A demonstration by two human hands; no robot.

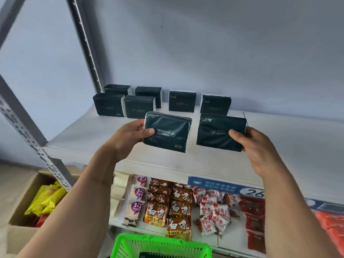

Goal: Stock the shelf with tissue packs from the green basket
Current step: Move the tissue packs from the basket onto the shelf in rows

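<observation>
My left hand (pixel 130 136) grips a dark green tissue pack (pixel 168 133) by its left end, held upright over the white shelf (pixel 83 138). My right hand (pixel 255 146) grips a second dark green tissue pack (pixel 217 133) by its right end, also above the shelf. Several more dark green packs stand at the back of the shelf, among them one at the far left (pixel 108 105) and one at the right (pixel 216 104). The green basket (pixel 130 244) sits below at the bottom edge, its inside mostly out of view.
A lower shelf (pixel 232 241) holds snack packets, noodle bags and red packs. A cardboard box (pixel 22 216) with yellow bags stands on the floor at the left. Grey perforated uprights (pixel 24 127) frame the shelf's left side. A blue price strip (pixel 223 187) runs along the shelf front.
</observation>
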